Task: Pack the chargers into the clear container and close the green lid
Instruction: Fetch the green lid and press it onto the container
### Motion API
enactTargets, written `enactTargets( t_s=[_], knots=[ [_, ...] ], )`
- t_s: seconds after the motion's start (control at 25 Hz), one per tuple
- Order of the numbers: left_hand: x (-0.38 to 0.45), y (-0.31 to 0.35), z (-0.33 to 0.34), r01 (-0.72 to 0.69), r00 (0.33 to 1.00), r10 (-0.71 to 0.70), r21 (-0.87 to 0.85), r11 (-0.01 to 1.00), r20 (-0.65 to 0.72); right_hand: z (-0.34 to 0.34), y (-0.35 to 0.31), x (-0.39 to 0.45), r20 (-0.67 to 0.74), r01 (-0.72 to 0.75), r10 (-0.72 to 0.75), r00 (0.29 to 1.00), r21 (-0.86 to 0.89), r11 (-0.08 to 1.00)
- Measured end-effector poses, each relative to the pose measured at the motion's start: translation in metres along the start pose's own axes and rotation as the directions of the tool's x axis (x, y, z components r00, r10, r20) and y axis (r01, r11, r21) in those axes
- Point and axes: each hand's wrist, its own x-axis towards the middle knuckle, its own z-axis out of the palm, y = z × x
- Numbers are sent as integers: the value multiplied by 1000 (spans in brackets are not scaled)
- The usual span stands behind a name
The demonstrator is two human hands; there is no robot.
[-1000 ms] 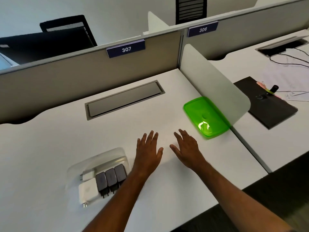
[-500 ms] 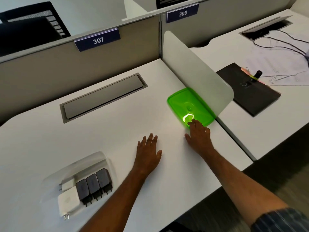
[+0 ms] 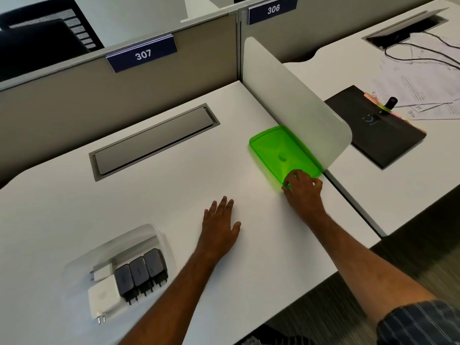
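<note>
The clear container (image 3: 139, 235) sits at the desk's near left with its top uncovered. Inside lie three dark grey chargers (image 3: 140, 272) side by side and two white chargers (image 3: 103, 295) to their left. The translucent green lid (image 3: 276, 148) lies flat at the desk's right side, against the curved white divider. My right hand (image 3: 302, 189) grips the lid's near corner, fingers curled over its edge. Flat on the desk between container and lid rests my left hand (image 3: 220, 224), fingers apart, holding nothing.
A curved white divider (image 3: 296, 103) stands just right of the lid. A grey cable hatch (image 3: 154, 140) is set into the desk behind. The neighbouring desk holds a black folder (image 3: 375, 125), papers and cables. Partition walls with tags 307 and 306 close the back.
My right hand has reached rightward from the desk's middle to the green lid and curled its fingers onto the near corner. The left hand stays flat.
</note>
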Motion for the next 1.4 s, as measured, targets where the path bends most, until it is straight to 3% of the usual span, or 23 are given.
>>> enactTargets(
  t_s=[0.16,0.32,0.6,0.76,0.96,1.12,1.24,1.4],
  knots=[
    [-6,3,-9,-39,998,34,-95,995,-53,-19,-18,-1,-105,-7,37,994,266,964],
    [-15,-2,-22,-56,991,31,-196,979,-129,-51,-50,-5,-158,26,67,985,527,849],
    [-40,-20,-53,-24,968,-77,-395,919,-239,-93,-107,-22,-141,78,40,989,741,667],
    [-57,-37,-83,-23,920,-185,-518,855,-346,-113,-140,-32,-127,104,14,992,871,480],
    [-82,-66,-115,-1,827,-358,-638,770,-433,-139,-185,-41,-180,193,-72,981,937,291],
    [-101,-88,-129,-96,805,-376,-725,682,-459,-149,-216,-45,-175,200,-135,975,960,195],
    [-119,-104,-138,-128,756,-450,-782,610,-475,-149,-236,-46,-122,140,-150,981,983,116],
    [-144,-133,-150,-109,704,-507,-781,615,-497,-142,-260,-44,41,-39,-185,982,999,15]
  ],
)
